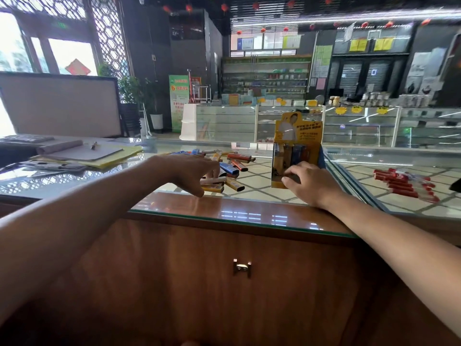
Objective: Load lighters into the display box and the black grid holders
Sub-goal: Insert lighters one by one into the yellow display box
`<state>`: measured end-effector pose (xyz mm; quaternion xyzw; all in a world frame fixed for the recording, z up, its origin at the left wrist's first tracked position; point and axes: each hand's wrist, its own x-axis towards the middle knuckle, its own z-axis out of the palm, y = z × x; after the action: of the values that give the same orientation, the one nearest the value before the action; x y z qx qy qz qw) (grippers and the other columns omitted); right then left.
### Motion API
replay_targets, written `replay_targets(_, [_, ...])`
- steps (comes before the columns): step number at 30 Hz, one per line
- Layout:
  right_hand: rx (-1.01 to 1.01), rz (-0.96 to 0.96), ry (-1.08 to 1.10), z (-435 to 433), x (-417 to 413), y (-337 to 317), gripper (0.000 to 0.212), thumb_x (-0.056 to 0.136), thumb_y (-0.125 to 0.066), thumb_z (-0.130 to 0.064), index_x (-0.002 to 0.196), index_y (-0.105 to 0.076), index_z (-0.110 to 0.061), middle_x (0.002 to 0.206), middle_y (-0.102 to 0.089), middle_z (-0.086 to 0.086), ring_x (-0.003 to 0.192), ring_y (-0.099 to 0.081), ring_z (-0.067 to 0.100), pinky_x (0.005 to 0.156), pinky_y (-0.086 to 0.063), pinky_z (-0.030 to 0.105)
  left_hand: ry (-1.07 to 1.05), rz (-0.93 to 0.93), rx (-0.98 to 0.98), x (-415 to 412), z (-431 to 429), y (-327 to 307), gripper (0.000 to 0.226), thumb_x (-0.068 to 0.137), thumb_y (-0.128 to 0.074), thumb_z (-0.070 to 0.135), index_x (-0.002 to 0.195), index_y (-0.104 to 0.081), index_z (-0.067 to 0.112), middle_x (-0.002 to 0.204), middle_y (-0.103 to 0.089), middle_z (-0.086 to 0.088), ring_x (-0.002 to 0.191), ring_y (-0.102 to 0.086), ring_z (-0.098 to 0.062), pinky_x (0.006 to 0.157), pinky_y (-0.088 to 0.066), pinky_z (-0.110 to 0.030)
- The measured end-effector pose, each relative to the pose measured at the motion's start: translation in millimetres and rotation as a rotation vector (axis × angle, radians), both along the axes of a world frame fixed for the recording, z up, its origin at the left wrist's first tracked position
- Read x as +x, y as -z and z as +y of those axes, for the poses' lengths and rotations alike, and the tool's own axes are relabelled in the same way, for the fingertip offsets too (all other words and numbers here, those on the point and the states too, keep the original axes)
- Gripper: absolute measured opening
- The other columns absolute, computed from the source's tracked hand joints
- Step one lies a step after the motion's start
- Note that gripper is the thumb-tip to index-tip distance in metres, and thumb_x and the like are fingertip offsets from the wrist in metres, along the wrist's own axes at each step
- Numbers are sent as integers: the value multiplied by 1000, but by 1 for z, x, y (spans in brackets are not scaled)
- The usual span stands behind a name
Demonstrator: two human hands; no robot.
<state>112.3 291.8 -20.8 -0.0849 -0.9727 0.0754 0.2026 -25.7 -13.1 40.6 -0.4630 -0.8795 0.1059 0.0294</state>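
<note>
The display box (296, 136) stands upright on the glass desk (249, 213), and the right hand (313, 184) has its grip curled on the box's lower front. Just left of it, the left hand (189, 171) reaches into the loose lighters (235, 168); I cannot tell whether its grip holds one.

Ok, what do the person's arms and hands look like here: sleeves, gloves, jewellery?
The left hand and right hand are bare, with no gloves, rings or watch visible. The left forearm and right forearm are uncovered to the frame edge; no sleeve shows.
</note>
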Motion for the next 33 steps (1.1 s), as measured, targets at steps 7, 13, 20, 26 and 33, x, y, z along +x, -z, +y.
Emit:
replay_targets(7, [3, 3, 5, -1, 1, 0, 41, 102, -46, -53, 130, -63, -28, 130, -60, 0, 122, -56, 26, 100, -42, 41, 28, -35, -23, 7, 9, 1, 76, 86, -74, 30, 152, -35, 30, 150, -44, 2, 122, -45, -15, 87, -35, -30])
replay_targets(13, [4, 7, 6, -1, 1, 0, 41, 102, -46, -53, 130, -63, -28, 129, -61, 0, 120, -57, 26, 100, -42, 41, -6, -107, -32, 9, 8, -2, 71, 87, -71, 18, 149, -40, 29, 144, -45, 6, 121, -45, -15, 88, -38, -31])
replay_targets(20, [-1, 0, 9, 0, 0, 1, 41, 102, -46, -53, 131, -62, -29, 131, -60, 0, 123, -55, 25, 101, -41, 41, 19, -87, 63, -1, 18, 18, 46, 89, -55, -3, 130, -49, 16, 116, -49, 2, 104, -50, -17, 85, -46, -34])
replay_targets(26, [6, 4, 7, 0, 0, 0, 42, 102, -45, -53, 132, -61, -28, 130, -60, -1, 123, -55, 24, 101, -41, 41, 32, -75, 296, -14, 11, 37, 28, 93, -61, 11, 115, -47, 20, 101, -56, 1, 85, -55, -21, 70, -47, -38])
replay_targets(33, [21, 8, 10, -1, 0, 0, 42, 102, -45, -53, 132, -61, -28, 130, -60, -1, 122, -55, 23, 101, -43, 41, 27, -246, 663, -15, 29, 34, 29, 92, -76, 31, 104, -51, 22, 84, -59, 2, 69, -57, -17, 58, -47, -27])
